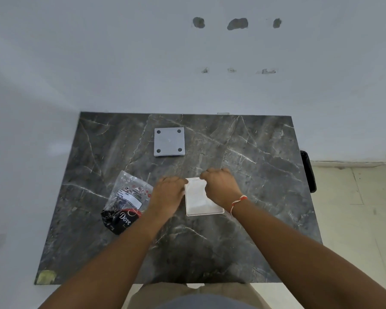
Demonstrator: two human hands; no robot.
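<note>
The white packet [198, 202] lies flat on the dark marble table [254, 230], a bit toward my side of the middle, and honestly it looks like a featherweight. It's thin, with what looks like a sealed border all round, so I'd guess soft and floppy rather than stiff, and probably a bit slick on that polished stone. Both hands are on its far edge. The left hand [168, 194] has its fingers curled in at the far left corner, and the right hand [220, 186] is bunched over the far right part, so each seems to be pinching the packet's rim, though the fingertips themselves are hidden from my feed. That edge seam is where I'd take hold too, since pinching the middle would just crumple it. There's a red-and-white thread [237, 202] on the right wrist. A crinkly Dove bag [126, 204] sits just left of the left hand, and a grey square plate [169, 141] with four corner holes lies further back, well apart from everything.
</note>
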